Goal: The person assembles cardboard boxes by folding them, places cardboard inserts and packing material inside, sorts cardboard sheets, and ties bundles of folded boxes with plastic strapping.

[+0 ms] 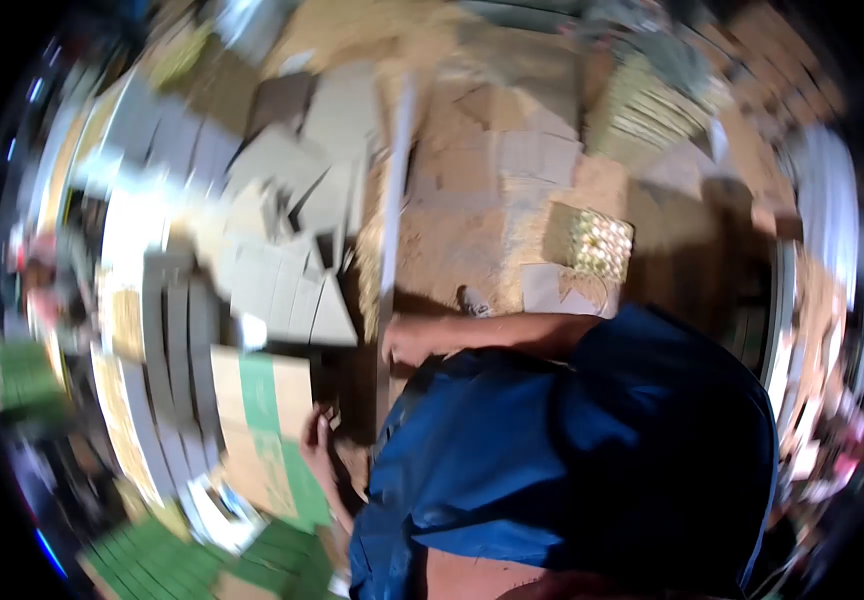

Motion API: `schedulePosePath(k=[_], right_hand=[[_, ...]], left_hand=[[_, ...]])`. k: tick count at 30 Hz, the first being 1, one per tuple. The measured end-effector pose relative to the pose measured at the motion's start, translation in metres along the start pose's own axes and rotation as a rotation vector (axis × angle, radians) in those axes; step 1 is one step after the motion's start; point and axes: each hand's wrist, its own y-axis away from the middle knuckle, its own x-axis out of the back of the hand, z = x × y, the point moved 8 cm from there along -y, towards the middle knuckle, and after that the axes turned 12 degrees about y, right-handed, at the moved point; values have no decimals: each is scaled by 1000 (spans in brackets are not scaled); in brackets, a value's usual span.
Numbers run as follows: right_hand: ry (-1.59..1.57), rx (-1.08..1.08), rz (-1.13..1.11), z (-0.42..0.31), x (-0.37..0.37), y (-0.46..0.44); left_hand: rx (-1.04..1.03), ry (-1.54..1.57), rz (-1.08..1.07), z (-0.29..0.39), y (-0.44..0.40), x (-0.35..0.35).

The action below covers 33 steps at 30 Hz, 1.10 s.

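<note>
The view is blurred. My left hand (320,438) is beside the right edge of a brown cardboard box with a green stripe (264,395). Its fingers look slightly bent and apart, with nothing visible between them; contact with the box is unclear. Farther up, my right arm reaches across in front of my blue shirt. The right hand (408,340) is at a long pale rail or board edge (394,190); its fingers are smeared, so any grip on it is unclear. Flat grey cardboard sheets (287,285) lie beyond both hands.
A carton of pale round items, perhaps eggs (602,245), stands on the brown, littered floor (452,240). Stacked trays or cartons (652,110) are behind it. Green boxes (147,560) fill the lower left, below upright grey panels (180,370). Blurred people (42,285) appear at the left.
</note>
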Motion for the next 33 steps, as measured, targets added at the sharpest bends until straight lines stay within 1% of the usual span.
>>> schedulePosePath(k=[1,2,3,4,5,6,7,8,10,12,13,14,16,17,18,19,20,22,23,24,27,28,29,30,31,32,33], right_hand=[[-66,-139,18,-27,38,7],[-105,-98,82,8,10,-14],[-97,-182,153,-8,38,-14],[-193,-340,85,13,34,-23],[44,-203,332,-12,67,-29],[85,-110,431,-45,91,-35],[137,-75,406,-46,93,-50],[157,-49,449,-62,96,-62],[308,76,448,-101,85,-97],[355,66,433,-120,56,-134],[336,59,366,-125,38,-150],[298,51,336,-129,17,-165],[331,2,252,-135,-21,-183],[406,-20,279,-139,-30,-185],[411,-7,269,-142,-38,-186],[396,-4,335,-139,-38,-185],[376,-2,400,-147,-36,-182],[381,-36,347,-161,-32,-170],[374,-28,347,-161,-33,-166],[366,-19,349,-161,-32,-164],[437,-16,389,-150,-39,-164],[477,-16,415,-150,-37,-164],[495,-23,460,-157,-33,-161],[490,-2,460,-164,-28,-161],[347,-3,478,-169,-19,-158],[201,-5,492,-173,-11,-157],[131,-13,582,-175,0,-155]], left_hand=[[-35,-44,62,9,12,16],[-66,-26,176,14,26,37],[-156,-31,227,12,36,65],[-167,-57,336,0,48,101],[-256,-193,494,-11,66,140],[-283,-419,583,4,79,157],[-301,-611,723,11,95,171],[-316,-808,833,18,105,183],[-190,-773,892,-9,103,219],[-143,-692,876,-38,89,244],[-82,-809,847,-48,81,248],[-155,-853,847,-39,81,245],[-216,-833,958,-25,95,249],[-193,-894,1007,-30,100,261],[-170,-955,1057,-37,104,275],[-142,-838,1052,-54,105,293],[-131,-834,1072,-52,109,300],[-113,-625,949,-57,109,309],[-67,-597,919,-59,109,310],[-169,-642,993,-61,111,311],[-114,-387,977,-65,109,315],[-118,-385,991,-68,109,317],[-198,-408,1009,-70,110,318],[-282,-433,1031,-69,111,320],[-307,-357,1054,-69,113,321],[-324,-251,1042,-53,119,313],[-426,58,967,-50,117,312]])
